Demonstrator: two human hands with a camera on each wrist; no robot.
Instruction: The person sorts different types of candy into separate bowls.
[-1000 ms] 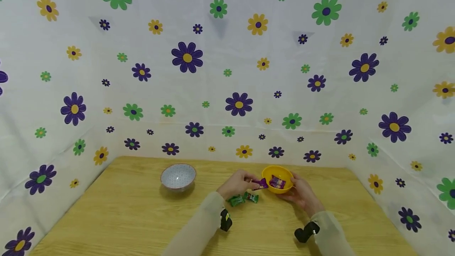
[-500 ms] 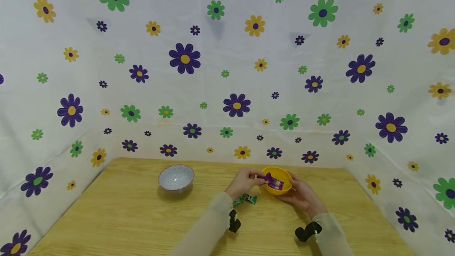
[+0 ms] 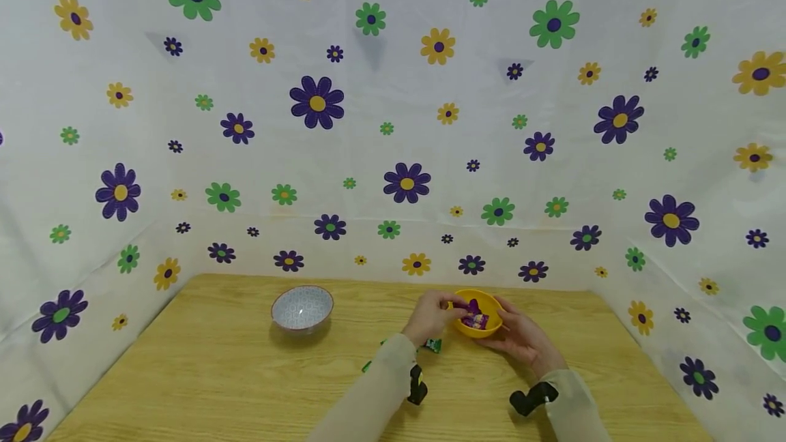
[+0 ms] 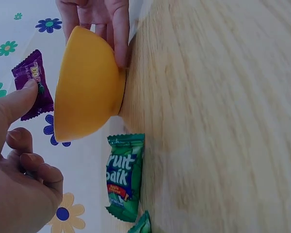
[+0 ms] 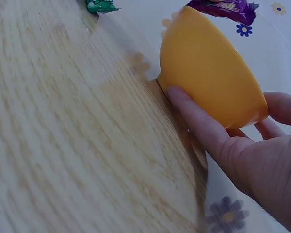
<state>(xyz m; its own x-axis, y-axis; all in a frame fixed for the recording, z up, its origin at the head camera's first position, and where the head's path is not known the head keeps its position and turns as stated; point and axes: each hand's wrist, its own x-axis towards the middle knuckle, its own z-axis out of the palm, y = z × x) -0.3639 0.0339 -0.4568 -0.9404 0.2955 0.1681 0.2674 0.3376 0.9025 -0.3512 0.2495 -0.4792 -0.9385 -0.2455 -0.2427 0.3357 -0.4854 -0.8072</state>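
My left hand [image 3: 428, 318] pinches a purple wrapped candy [image 4: 35, 73] over the near-left rim of the yellow bowl [image 3: 471, 332]. In the left wrist view the thumb lies across the wrapper. Another purple candy [image 3: 477, 322] lies inside the bowl. My right hand [image 3: 523, 340] holds the bowl from its right side, thumb low on the wall and fingers round the far side. The bowl stands tilted slightly or upright at the table surface. Partly hidden under the left forearm, a green candy [image 4: 123, 177] rests on the table beside another green wrapper [image 4: 143, 224].
A grey patterned bowl [image 3: 301, 310] with a red rim stands at the left on the wooden table [image 3: 233, 360]. Behind and at both sides hangs a white flowered cloth [image 3: 368, 155]. A black wrist camera [image 3: 533, 399] sits on the right wrist.
The left hand has moved right, bringing the purple candy from beside the yellow bowl to over it. Its forearm now covers more of the green candies. The right hand keeps its hold.
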